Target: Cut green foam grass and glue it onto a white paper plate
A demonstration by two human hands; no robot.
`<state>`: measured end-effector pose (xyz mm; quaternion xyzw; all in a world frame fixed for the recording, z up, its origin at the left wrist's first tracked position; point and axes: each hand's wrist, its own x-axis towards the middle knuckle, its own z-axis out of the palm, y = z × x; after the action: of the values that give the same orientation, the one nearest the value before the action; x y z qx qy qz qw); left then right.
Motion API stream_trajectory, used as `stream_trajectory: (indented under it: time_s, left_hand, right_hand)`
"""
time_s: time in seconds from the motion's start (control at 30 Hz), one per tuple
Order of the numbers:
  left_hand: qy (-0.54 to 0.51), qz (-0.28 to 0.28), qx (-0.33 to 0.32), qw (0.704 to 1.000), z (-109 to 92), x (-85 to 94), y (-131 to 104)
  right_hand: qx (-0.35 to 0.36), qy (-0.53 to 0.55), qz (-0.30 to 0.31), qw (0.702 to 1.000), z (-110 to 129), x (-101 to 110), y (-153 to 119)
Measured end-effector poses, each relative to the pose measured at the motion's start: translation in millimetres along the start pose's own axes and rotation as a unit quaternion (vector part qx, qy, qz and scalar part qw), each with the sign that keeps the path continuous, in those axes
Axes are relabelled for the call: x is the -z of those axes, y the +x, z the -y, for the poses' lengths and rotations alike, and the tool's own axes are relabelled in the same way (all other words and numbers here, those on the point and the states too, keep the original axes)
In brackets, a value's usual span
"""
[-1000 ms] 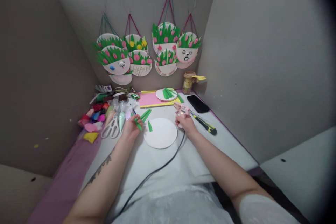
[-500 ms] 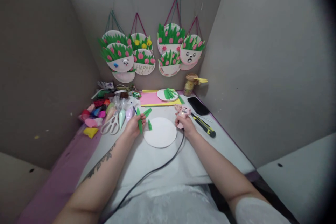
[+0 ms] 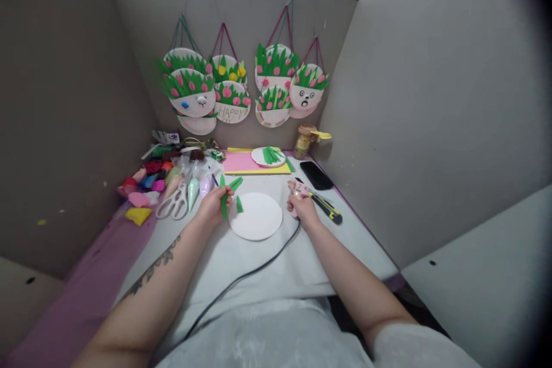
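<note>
We've one paper leaf (image 3: 240, 205) on the white disc (image 3: 259, 221) between our grips, left hand (image 3: 212, 206) clamped on unplaced green leaves (image 3: 223, 209), right hand (image 3: 304, 209) on glue gun (image 3: 298, 188).

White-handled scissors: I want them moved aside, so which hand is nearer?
Left. The left hand, holding green leaf-shaped strips, is just right of the scissors; the right hand, gripping a pink glue gun, is farther off, across the round white disc between the hands.

The disc (image 3: 259, 218) lies on the bench (image 3: 276, 273). The scissors (image 3: 175, 202) are left of it, the cutter (image 3: 328, 207) is right, the plate (image 3: 259, 156) is behind.
</note>
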<state>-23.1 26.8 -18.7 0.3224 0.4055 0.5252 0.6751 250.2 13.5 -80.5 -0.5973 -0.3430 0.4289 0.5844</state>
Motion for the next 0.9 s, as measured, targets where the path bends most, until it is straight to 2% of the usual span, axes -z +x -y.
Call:
stream_trajectory:
  time_s: [0.07, 0.1, 0.17, 0.23, 0.37, 0.43, 0.5, 0.57, 0.63, 0.8, 0.9]
  left_hand:
    - [0.156, 0.074, -0.048, 0.984, 0.3, -12.1, -16.9]
    - [0.248, 0.133, -0.069, 0.957, 2.9, -18.9, -27.3]
    - [0.42, 0.229, -0.109, 0.872, 13.7, -31.7, -49.3]
    - [0.559, 0.278, -0.157, 0.765, 29.7, -41.1, -69.4]
    - [0.705, 0.36, -0.23, 0.567, 57.0, -51.1, -95.3]
    - [0.747, 0.363, -0.254, 0.496, 62.8, -55.3, -103.1]
    - [0.779, 0.353, -0.256, 0.45, 65.6, -59.6, -109.2]
    - [0.792, 0.363, -0.248, 0.424, 68.4, -63.5, -112.3]
    - [0.783, 0.382, -0.247, 0.425, 73.1, -67.2, -110.7]
    - [0.74, 0.402, -0.228, 0.489, 85.3, -83.5, -90.5]
    - [0.709, 0.412, -0.206, 0.534, 80.0, -94.4, -80.2]
  right_hand:
    - [0.003, 0.005, 0.004, 1.0, 5.3, -1.2, -6.0]
    - [0.006, 0.014, 0.003, 1.0, 10.0, -1.2, -10.1]
    - [0.024, 0.053, -0.005, 0.998, 23.4, 1.9, -20.3]
    - [0.056, 0.114, -0.015, 0.992, 39.8, 10.5, -32.3]
    - [0.103, 0.171, -0.029, 0.98, 66.8, 36.2, -55.2]
    - [0.108, 0.178, -0.034, 0.978, 71.5, 46.4, -62.8]
    - [0.102, 0.181, -0.032, 0.978, 69.7, 51.8, -67.0]
    - [0.092, 0.18, -0.035, 0.979, 63.9, 52.5, -68.3]
    - [0.082, 0.176, -0.041, 0.98, 57.6, 49.9, -68.0]
    - [0.076, 0.17, -0.024, 0.982, 52.7, 43.8, -70.0]
    - [0.08, 0.173, 0.0, 0.982, 56.0, 44.9, -71.9]
